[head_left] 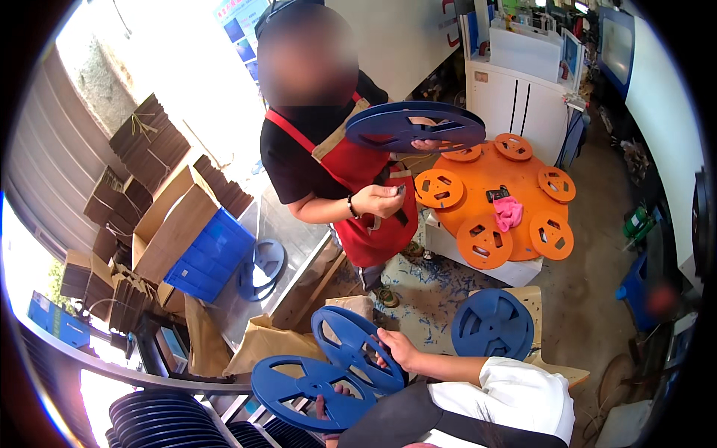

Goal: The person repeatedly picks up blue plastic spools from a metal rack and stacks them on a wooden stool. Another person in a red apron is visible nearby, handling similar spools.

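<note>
Head view, left fingers [321, 407], right fingers [382, 361] curled round blue reels [320, 386], red-lettered poster [240, 31]

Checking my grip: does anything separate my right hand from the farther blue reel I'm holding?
Nothing visible does: your right hand grips the farther blue reel at its right edge. The nearer reel is off to the left.

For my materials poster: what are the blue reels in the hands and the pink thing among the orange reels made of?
Blue reels: probably plastic, smooth and fairly matte; they look stiff and evenly coloured. Pink thing: likely cloth, soft and dull, because it lies crumpled.
</note>
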Available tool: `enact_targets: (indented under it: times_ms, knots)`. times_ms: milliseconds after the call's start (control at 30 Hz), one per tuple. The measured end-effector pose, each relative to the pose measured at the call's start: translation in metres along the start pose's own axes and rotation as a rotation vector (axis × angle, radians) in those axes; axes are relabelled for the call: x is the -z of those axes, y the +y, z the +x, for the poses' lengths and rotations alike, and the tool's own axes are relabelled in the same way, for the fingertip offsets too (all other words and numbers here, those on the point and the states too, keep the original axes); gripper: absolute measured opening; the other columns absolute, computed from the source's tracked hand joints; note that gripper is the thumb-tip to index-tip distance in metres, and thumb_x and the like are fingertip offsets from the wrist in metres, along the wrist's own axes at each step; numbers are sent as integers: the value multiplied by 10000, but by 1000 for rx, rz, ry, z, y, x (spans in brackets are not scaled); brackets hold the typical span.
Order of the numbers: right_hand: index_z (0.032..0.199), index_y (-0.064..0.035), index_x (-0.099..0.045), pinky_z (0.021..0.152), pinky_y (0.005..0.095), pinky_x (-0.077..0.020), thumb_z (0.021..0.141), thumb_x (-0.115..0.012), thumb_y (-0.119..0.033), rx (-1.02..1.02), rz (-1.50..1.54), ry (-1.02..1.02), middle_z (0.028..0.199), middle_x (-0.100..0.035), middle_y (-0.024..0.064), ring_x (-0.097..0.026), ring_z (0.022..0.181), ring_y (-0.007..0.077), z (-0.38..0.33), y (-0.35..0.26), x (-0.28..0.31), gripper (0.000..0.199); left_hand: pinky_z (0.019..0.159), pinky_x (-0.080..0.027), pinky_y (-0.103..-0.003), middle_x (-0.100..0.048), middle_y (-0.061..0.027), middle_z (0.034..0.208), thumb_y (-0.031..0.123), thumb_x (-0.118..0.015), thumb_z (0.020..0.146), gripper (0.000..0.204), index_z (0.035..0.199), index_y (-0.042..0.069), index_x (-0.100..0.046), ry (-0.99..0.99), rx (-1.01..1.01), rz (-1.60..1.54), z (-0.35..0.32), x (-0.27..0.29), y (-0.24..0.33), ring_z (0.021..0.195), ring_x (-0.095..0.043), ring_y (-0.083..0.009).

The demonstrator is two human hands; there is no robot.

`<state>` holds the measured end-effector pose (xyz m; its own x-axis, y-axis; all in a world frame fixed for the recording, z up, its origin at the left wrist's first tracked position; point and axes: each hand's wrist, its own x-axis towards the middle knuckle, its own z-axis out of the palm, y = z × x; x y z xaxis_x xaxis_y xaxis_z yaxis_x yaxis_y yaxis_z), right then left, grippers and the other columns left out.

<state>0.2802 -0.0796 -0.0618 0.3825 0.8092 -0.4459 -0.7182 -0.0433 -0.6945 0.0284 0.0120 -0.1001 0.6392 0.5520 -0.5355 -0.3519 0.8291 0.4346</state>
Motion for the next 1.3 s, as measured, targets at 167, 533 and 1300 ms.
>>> enact_targets:
  times_ms: [167, 533, 1300]
  knots:
    - [1071, -19, -551, 458, 262, -460, 966, -395, -461, 1, 8, 6, 667, -538, 44, -563, 514, 130, 0, -5, -1, 480, 988, -362, -419, -568, -134, 1116, 501, -487, 875, 641, 1227, -35, -481, -69, 7, 22, -12, -34, 5, 1023, -523, -284]
    - [1077, -12, -544, 455, 258, -458, 971, -386, -454, -13, -1, 11, 663, -533, 48, -556, 500, 133, -1, -4, -2, 482, 950, -372, -390, -548, -124, 1053, 489, -520, 857, 597, 1173, -17, -503, -34, 40, 13, -21, -48, 6, 990, -507, -255]
    - [1056, -30, -550, 471, 270, -468, 972, -393, -444, -1, -11, 9, 680, -538, 47, -561, 513, 139, -4, -4, -3, 451, 1011, -352, -433, -565, -172, 1140, 497, -523, 858, 646, 1225, -33, -499, 192, -45, 103, -23, -51, 1, 1072, -511, -307]
